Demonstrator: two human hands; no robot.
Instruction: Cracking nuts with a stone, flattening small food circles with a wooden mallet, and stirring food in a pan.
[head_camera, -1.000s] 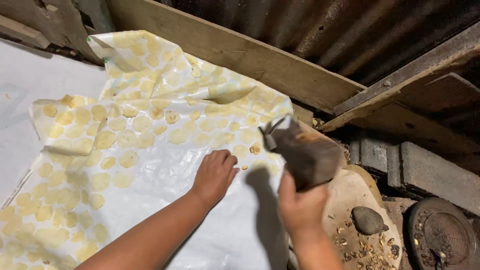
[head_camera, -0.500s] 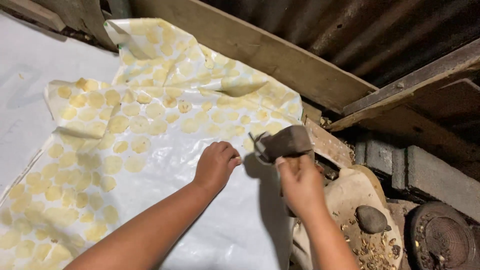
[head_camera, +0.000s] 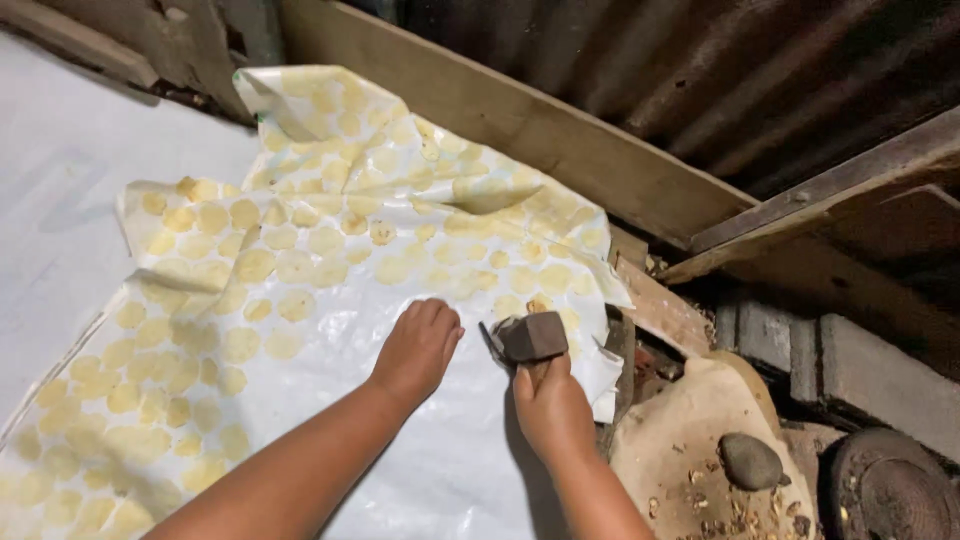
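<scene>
Rusty corrugated metal sheeting (head_camera: 700, 80) fills the upper right of the frame, with a long pale wooden plank (head_camera: 520, 130) running diagonally below it. Spread over most of the left and middle is a crinkly white plastic sheet dotted with yellow circles (head_camera: 300, 260), bunched up near the top and flat toward the bottom.

Left hand (head_camera: 418, 345) sits at centre, palm down on the sheet, fingers curled loosely together, holding nothing. Right hand (head_camera: 552, 405) is just beside it, clamped round the handle of a blocky dark metal hammer (head_camera: 530, 335) whose head sits at the sheet's right edge; can't tell if it touches.

Lower right: a smooth grey rounded stone (head_camera: 750, 460) on a dusty tan slab (head_camera: 680, 440), plus a round rusty metal disc (head_camera: 890, 490).
</scene>
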